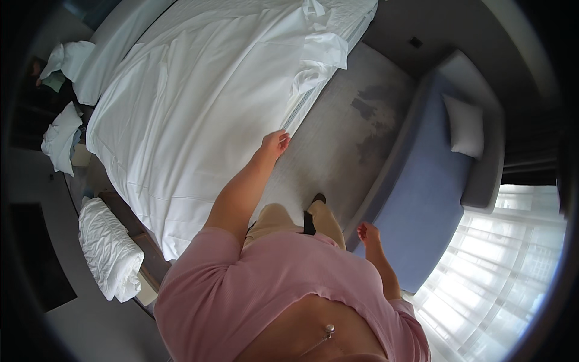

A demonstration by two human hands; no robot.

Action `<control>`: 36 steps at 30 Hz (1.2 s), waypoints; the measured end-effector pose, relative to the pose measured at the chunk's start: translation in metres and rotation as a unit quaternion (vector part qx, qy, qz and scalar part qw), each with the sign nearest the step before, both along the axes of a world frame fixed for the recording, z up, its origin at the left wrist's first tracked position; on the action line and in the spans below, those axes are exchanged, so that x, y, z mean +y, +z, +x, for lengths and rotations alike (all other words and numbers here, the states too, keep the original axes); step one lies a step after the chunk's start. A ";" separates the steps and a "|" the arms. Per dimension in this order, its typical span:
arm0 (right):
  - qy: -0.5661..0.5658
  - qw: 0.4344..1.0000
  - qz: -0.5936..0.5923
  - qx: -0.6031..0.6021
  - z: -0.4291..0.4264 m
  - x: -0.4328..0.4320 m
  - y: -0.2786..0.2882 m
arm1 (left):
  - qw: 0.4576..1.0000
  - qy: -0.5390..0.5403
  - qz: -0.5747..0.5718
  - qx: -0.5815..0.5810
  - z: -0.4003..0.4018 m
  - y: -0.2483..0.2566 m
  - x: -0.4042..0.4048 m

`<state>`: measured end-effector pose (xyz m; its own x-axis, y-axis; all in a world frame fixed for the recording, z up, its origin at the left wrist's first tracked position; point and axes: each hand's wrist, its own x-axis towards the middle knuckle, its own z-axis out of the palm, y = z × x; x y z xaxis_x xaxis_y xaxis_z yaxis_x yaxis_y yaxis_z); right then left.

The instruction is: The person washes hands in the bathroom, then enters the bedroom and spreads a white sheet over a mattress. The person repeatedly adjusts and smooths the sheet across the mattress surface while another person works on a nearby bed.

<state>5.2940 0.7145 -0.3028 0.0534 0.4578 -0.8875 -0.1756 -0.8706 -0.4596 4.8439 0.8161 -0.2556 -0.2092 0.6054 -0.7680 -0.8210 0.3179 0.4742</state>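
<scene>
My left hand [276, 143] is at the near side edge of a bed, its fingers loosely curled. A small pale patch shows at the fingertips, and I cannot tell whether it is cloth or a highlight. A white sheet [217, 104] lies over the bed with long creases and hangs down at the foot. Part of it is bunched [323, 50] along the side, where the mattress edge [298, 111] shows. My right hand [368, 233] hangs beside a blue-seated sofa [407, 194], fingers half curled, with nothing visible in it.
Grey carpet [334, 131] runs between bed and sofa. A pale cushion [465, 126] leans on the sofa's back. Sheer curtains [488, 262] hang at the right. A folded white duvet [108, 249] and a white pillow [63, 138] lie beyond the foot of the bed.
</scene>
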 end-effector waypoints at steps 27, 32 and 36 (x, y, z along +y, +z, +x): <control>0.492 0.860 0.135 0.009 -0.295 0.608 0.053 | 0.801 0.366 0.003 0.474 -0.265 0.031 0.270; 0.529 0.816 0.230 -0.029 -0.376 0.688 0.012 | 0.504 0.474 -0.493 0.528 -0.224 0.207 -0.013; 0.587 0.752 0.299 -0.010 -0.463 0.685 0.058 | 0.231 0.131 -0.912 0.313 -0.049 0.317 -0.042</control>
